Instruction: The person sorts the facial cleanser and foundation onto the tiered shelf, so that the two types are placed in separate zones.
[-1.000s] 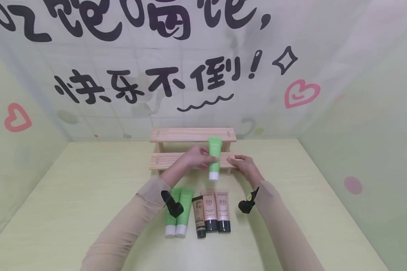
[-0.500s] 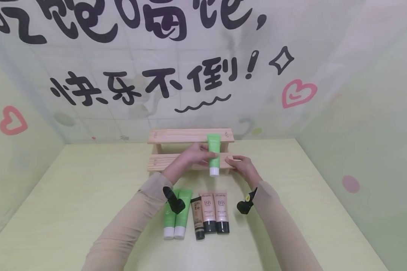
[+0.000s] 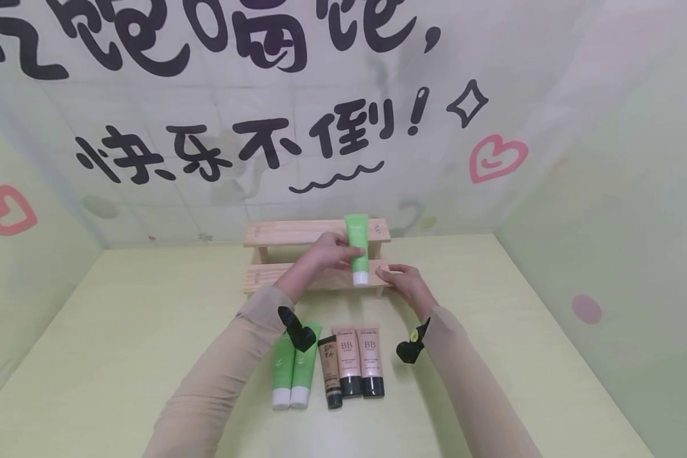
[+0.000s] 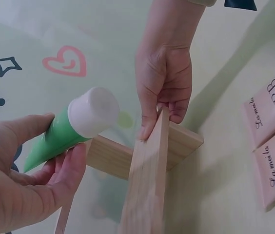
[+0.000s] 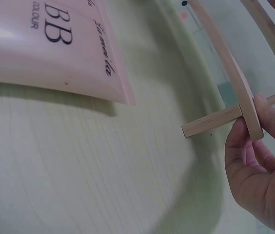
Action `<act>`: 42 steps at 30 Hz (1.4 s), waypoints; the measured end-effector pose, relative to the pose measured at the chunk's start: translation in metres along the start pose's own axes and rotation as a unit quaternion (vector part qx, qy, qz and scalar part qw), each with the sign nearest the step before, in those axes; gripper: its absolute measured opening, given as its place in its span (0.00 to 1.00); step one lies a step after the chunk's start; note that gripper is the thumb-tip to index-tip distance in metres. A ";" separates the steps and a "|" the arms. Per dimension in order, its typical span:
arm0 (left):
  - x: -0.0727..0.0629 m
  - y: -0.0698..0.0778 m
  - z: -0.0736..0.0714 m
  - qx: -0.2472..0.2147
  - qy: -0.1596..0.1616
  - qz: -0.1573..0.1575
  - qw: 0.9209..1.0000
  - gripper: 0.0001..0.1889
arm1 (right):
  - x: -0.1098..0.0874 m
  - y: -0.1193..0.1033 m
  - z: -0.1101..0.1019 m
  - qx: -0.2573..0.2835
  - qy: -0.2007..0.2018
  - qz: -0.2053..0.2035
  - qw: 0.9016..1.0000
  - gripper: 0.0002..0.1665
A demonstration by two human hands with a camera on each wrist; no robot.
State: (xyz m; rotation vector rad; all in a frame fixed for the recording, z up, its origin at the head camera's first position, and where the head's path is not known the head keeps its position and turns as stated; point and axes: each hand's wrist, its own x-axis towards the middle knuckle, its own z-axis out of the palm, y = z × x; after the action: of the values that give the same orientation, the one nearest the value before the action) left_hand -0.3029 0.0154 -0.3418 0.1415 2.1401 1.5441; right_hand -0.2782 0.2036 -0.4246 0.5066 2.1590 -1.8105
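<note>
Green plastic tube (image 3: 357,236): clamped by left fingers (image 4: 29,128), unplaced
Tiered wooden rack (image 3: 271,276): clamped by right fingers (image 5: 272,114)
Desk (image 3: 166,318): five capped tubes (image 3: 330,369) left

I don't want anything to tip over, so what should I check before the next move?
1. Left hand holding the green tube: ok.
2. White cap on that tube: ok.
3. Right hand gripping the rack: ok, at the lower board's end.
4. Held tube not touching the rack: cannot tell.
5. Brown tube and both pink tubes lying on the table: ok.
</note>
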 end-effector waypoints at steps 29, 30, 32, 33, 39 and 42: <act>0.019 0.040 -0.023 0.011 0.062 0.055 0.996 0.30 | 0.007 0.004 0.002 0.021 0.011 -0.004 1.000 0.33; 0.021 0.041 -0.023 0.012 0.067 0.057 0.996 0.30 | 0.007 0.004 0.001 0.021 0.012 -0.004 1.000 0.33; 0.025 0.043 -0.025 0.011 0.076 0.064 0.995 0.30 | 0.006 0.003 0.001 0.023 0.013 -0.003 1.000 0.33; 0.027 0.043 -0.025 0.012 0.080 0.069 0.994 0.30 | 0.006 0.003 0.001 0.021 0.013 -0.002 1.000 0.33; 0.035 0.042 -0.029 0.032 0.102 0.108 0.988 0.30 | 0.007 0.002 0.001 0.014 0.018 0.010 1.000 0.36; 0.038 0.043 -0.028 0.044 0.113 0.130 0.984 0.30 | 0.006 0.002 0.001 0.014 0.018 0.011 1.000 0.35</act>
State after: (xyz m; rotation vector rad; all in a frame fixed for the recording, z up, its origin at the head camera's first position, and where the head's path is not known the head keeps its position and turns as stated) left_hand -0.3574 0.0201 -0.3089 0.2992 2.4503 1.6796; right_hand -0.2825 0.2038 -0.4287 0.5707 2.1448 -1.8368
